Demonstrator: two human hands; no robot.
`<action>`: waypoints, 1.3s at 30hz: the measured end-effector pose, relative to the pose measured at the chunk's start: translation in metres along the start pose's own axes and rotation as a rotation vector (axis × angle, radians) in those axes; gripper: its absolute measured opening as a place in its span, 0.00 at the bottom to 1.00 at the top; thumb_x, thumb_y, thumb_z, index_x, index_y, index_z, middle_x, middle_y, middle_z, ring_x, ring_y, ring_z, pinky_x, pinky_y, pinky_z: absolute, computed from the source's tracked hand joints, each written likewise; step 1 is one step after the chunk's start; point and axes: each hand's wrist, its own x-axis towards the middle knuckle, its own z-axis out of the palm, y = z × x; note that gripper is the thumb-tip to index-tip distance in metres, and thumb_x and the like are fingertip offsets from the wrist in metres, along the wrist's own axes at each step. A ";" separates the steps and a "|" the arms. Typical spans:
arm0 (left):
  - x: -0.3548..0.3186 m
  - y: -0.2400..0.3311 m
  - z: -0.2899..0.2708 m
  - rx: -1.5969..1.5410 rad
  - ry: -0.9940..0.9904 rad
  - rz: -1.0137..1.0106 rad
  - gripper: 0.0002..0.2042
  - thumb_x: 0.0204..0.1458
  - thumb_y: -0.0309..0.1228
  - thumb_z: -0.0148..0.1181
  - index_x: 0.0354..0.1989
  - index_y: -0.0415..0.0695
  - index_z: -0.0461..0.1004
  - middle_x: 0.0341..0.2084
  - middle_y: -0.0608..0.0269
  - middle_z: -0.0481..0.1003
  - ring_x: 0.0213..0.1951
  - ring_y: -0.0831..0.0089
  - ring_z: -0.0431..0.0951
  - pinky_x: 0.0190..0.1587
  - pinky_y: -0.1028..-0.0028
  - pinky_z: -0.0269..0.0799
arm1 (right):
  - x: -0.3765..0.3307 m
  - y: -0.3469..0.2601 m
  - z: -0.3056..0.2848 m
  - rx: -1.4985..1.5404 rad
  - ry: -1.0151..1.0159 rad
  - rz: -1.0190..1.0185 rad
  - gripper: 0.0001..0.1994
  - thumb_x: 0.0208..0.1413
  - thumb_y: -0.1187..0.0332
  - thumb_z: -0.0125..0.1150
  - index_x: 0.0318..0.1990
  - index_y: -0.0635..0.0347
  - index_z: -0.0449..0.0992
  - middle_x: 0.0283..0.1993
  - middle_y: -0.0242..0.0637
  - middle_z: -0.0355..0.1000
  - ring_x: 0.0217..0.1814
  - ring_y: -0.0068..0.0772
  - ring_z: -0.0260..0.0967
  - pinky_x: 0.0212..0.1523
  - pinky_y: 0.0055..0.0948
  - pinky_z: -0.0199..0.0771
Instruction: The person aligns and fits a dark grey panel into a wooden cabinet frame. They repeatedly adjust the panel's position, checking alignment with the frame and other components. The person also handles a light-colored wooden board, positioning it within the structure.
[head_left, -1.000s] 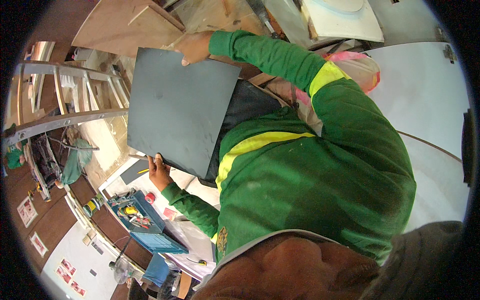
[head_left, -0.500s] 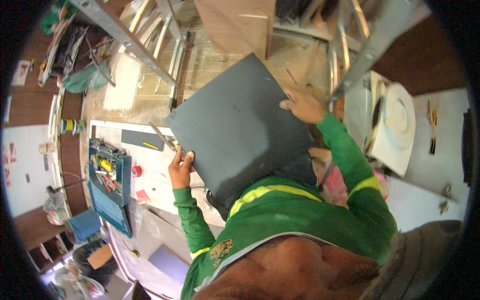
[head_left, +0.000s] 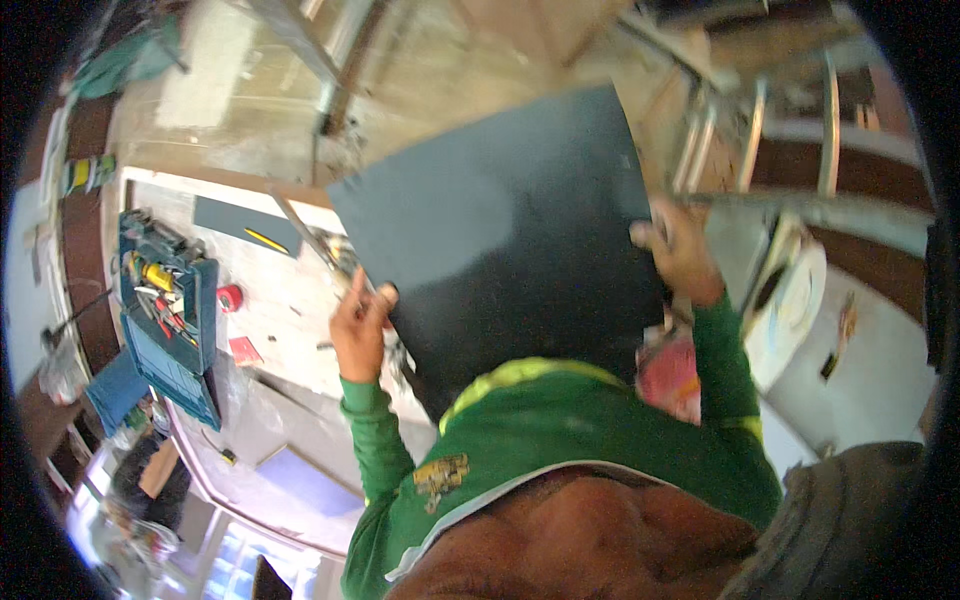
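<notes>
The left grip [head_left: 358, 325] and the right grip [head_left: 685, 252] both hold the big dark board [head_left: 510, 225], one at each side. Each thumb lies on top, near the edge, and the other fingers seem to go round the side or under it (the board hides part of them, so I cannot tell just how). The board is in the middle of the frame, with its low end close to the green top [head_left: 560, 415] of the person.

A thin stick [head_left: 297, 228] points down at the left grip from the upper left. I cannot tell if the fingers hold it too.

At the left of the frame is a white table [head_left: 285, 315]. On it are a blue-green tool box [head_left: 168, 362] with its lid open, a red round thing [head_left: 230, 297], and a yellow pencil [head_left: 265, 240] by a small dark strip [head_left: 216, 214].

The step in hand looks like holding and handling the board. It is wide, so I think any next move calls for both grips, tight and even, and for care with the ladder [head_left: 830, 130] at the upper right.
</notes>
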 end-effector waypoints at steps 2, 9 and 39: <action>-0.002 -0.005 0.001 -0.056 0.000 0.025 0.27 0.59 0.27 0.68 0.67 0.35 0.70 0.26 0.70 0.73 0.25 0.84 0.70 0.25 0.81 0.68 | 0.000 0.007 0.003 0.007 -0.021 0.034 0.20 0.66 0.56 0.59 0.56 0.63 0.76 0.51 0.56 0.77 0.55 0.58 0.75 0.57 0.49 0.71; -0.007 -0.022 0.004 -0.098 -0.033 0.148 0.28 0.60 0.32 0.69 0.67 0.37 0.70 0.30 0.70 0.73 0.26 0.84 0.69 0.26 0.81 0.68 | 0.023 0.046 0.026 -0.199 0.095 -0.277 0.31 0.62 0.50 0.61 0.63 0.68 0.71 0.59 0.58 0.75 0.64 0.56 0.72 0.66 0.48 0.70; -0.010 -0.033 0.000 0.003 -0.083 0.113 0.27 0.61 0.35 0.68 0.68 0.43 0.71 0.33 0.74 0.76 0.25 0.86 0.66 0.27 0.81 0.65 | 0.003 0.008 -0.014 -0.281 -0.222 -0.166 0.19 0.55 0.62 0.58 0.44 0.70 0.83 0.40 0.50 0.83 0.43 0.49 0.81 0.45 0.51 0.80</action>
